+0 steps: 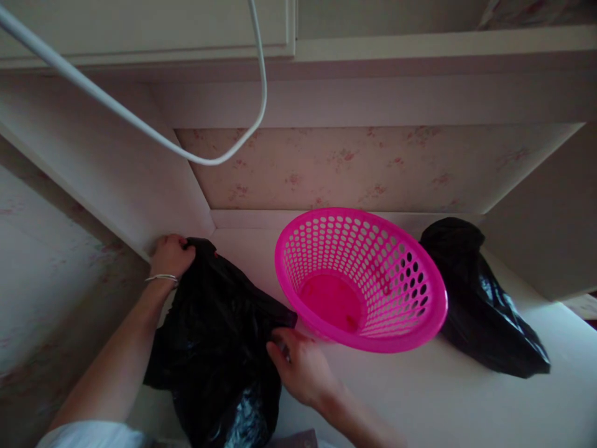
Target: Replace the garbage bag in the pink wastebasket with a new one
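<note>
A black plastic bag [219, 336] hangs spread between my two hands at the lower left. My left hand [171, 255], with a thin bracelet at the wrist, is closed on the bag's upper left corner, close to the white side panel. My right hand [298, 364] pinches the bag's right edge, just below the rim of a pink plastic basket [338, 298]. The basket has a wall of round holes, and its inside shows bare pink bottom. Most of the fingertips of my right hand are hidden.
Right of the basket, a second black bag [489, 311] lies on the white surface [420, 398]. A white cable [153, 134] loops down across the upper left. Side panels and a shelf edge [420, 50] frame a flower-patterned wall [345, 162] behind.
</note>
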### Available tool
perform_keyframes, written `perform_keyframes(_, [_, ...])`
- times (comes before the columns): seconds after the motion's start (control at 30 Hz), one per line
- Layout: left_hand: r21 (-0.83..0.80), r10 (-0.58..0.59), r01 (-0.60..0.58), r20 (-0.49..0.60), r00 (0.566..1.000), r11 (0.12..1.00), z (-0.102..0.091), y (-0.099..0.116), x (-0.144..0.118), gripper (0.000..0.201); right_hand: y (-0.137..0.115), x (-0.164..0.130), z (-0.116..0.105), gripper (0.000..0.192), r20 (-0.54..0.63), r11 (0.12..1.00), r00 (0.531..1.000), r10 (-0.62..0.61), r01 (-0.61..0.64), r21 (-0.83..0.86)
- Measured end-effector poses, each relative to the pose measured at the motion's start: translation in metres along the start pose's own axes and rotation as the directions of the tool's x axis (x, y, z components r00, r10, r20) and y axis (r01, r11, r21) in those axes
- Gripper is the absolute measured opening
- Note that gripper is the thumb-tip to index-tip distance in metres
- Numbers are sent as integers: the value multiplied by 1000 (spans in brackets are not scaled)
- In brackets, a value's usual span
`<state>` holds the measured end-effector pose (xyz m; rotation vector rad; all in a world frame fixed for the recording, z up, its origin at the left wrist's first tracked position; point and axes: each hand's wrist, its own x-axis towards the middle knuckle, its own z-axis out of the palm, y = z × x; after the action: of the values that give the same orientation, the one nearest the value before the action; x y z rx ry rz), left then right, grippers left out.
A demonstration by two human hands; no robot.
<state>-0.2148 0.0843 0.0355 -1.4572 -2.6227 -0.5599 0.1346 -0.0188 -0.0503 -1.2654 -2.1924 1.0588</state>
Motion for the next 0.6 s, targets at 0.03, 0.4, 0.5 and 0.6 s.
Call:
perform_keyframes(0.03, [13,15,-15,-49,999,1000,-4,5,-15,29,3,0,2,28,-57,1000,998,-11,10,-19])
perform_keyframes(0.4, [83,295,-316,198,935,945,62,-9,-178,59,31,31,40,38,-216,988,976,7,-40,-149])
perform_keyframes(0.5, [63,306,-329,239,922,942,84,-23,-183,66,22,44,37,47,-213,987,977,-26,-9,-163])
perform_keyframes(0.6, [79,395,-418,206,895,905,97,-33,-187,65,7,59,28,55,-251,991,967,32,-64,-120])
